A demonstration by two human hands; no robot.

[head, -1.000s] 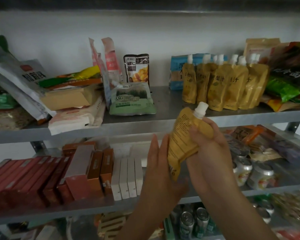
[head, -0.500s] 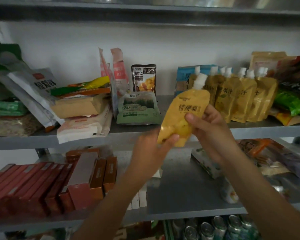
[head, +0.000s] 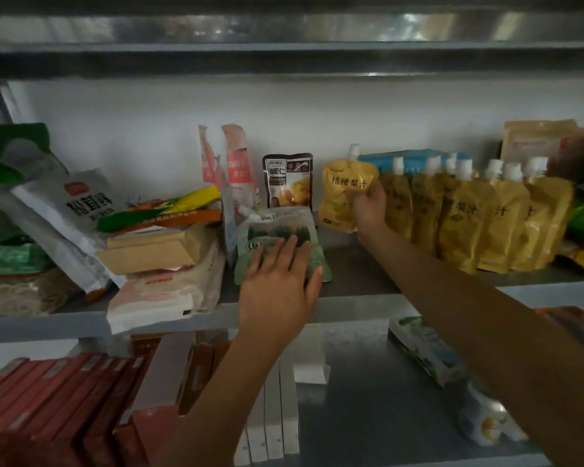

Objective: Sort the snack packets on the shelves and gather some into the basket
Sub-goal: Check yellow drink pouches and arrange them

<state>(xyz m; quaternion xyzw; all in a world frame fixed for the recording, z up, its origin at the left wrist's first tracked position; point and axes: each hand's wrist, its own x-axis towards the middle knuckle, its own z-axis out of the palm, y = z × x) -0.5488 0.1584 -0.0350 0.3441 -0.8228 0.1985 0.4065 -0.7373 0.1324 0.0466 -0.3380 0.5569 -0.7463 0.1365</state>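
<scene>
At the shelf (head: 358, 278) the right hand (head: 368, 208) grips an upright yellow pouch (head: 339, 197) just left of the pouch row (head: 459, 217); the left hand (head: 277, 284) rests flat on a green packet (head: 277, 230).

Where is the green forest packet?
In the head view, the green packet lies on the shelf under the left hand, in front of the dark packet, left of the yellow pouch.

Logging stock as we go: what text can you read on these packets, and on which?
"桔梗梨汁": yellow spout pouch in the right hand.
"梨汁": partly hidden, on a yellow row pouch.
"栗仁", first character unclear: dark packet.
Too blurred to trust: large characters on the white bag.
Unreadable: green packet under the left hand.
</scene>
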